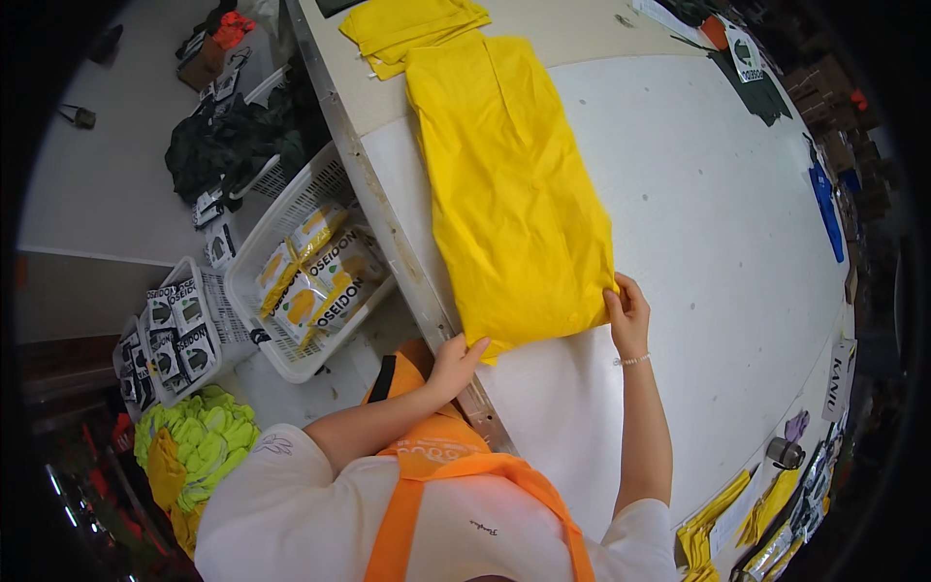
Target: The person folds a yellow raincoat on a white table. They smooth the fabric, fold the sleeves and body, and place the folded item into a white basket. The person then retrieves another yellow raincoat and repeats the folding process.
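Both hands pinch the near hem, left hand (pixel 454 361) at seven o'clock, right hand (pixel 628 312) at five, of the yellow garment (pixel 509 184) lying lengthwise-folded on the white counter (pixel 727 242), cross-fold apparently not yet made.

Both arms extended, left hand (pixel 454 361) and right hand (pixel 628 312) pinching, fingers curled

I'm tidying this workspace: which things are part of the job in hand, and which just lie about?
In hand: yellow garment, left hand, right hand, white table.
Lying about: folded yellow pile, basket of packets, green-yellow heap.
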Demonstrator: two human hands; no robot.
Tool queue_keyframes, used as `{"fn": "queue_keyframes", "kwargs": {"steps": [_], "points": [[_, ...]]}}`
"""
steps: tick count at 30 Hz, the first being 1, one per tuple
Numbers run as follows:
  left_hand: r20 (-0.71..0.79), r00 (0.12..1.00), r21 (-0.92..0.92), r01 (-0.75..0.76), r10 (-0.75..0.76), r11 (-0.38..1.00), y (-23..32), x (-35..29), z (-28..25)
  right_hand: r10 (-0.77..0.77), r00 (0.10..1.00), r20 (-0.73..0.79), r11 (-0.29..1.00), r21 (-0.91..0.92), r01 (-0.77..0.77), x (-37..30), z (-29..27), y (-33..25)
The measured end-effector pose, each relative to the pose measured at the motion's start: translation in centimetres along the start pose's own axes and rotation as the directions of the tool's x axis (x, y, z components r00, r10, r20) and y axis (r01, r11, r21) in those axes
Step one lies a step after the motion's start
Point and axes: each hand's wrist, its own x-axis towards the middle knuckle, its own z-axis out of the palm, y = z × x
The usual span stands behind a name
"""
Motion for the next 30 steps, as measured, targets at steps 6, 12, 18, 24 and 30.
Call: {"fn": "queue_keyframes", "kwargs": {"steps": [6,12,18,24,30], "points": [[0.245,0.887,-0.288,0.452,-0.391,0.845,0.7,2.6,0.4,0.268,0.959,0.094,0.769,-0.621,-0.154,4.7,1.2,0.5],[0.026,0.998,0.371,0.047,-0.061,0.928,10.7,8.6,-13.8,-0.208,0.974,0.089,0.732,-0.647,0.215,8.8,4.4,-4.6],[-0.114,0.562,0.771,-0.47,0.819,0.43,23.1,31.2,-22.7,-0.243,0.968,0.056,0.37,-0.917,0.146,15.4,14.2,-5.2],[-0.104,0.806,0.913,-0.155,0.583,0.377,29.2,48.0,-24.0,-0.266,0.958,0.111,0.374,-0.904,0.208,17.8,18.2,-8.1],[0.247,0.967,0.601,-0.208,0.068,0.772,30.2,56.9,-30.3,0.039,0.997,0.062,0.76,-0.65,0.011,21.8,21.6,-8.5]]}}
